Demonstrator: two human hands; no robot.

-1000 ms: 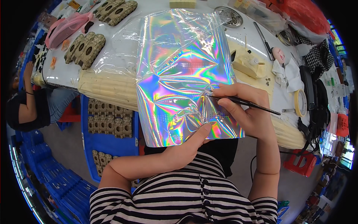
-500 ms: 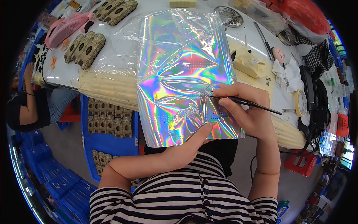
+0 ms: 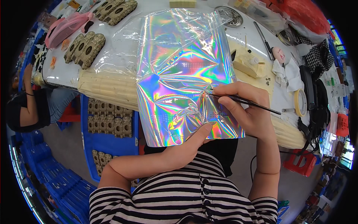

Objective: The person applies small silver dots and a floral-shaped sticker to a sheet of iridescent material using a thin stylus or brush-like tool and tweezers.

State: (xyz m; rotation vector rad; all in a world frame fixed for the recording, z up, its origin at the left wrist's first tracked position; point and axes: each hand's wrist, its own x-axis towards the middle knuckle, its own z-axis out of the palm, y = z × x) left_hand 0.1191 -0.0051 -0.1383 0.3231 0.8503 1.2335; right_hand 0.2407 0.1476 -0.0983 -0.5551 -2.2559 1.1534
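A shiny rainbow holographic film sheet (image 3: 175,82), creased toward its near right part, spreads from the table's middle over its front edge. My left hand (image 3: 188,149) grips its near edge, thumb on top and the other fingers hidden underneath. Pinched in my right hand (image 3: 248,108) is a pair of slim black tweezers (image 3: 257,105). Their tips point left and lie at the crumpled part of the film, just beyond my left thumb. Whether anything sits between the tips is too small to tell.
Camouflage-patterned casings (image 3: 85,50) lie on the table at left, and more fill a blue tray (image 3: 108,143) below. A pink basket (image 3: 69,30), a round metal dish (image 3: 228,16), a tape roll (image 3: 300,102) and a black strap bag (image 3: 317,108) surround the film. Another person's arm (image 3: 30,100) shows at far left.
Hardly anything differs: the tweezers and my right hand have shifted very slightly at the film. My left hand keeps its place.
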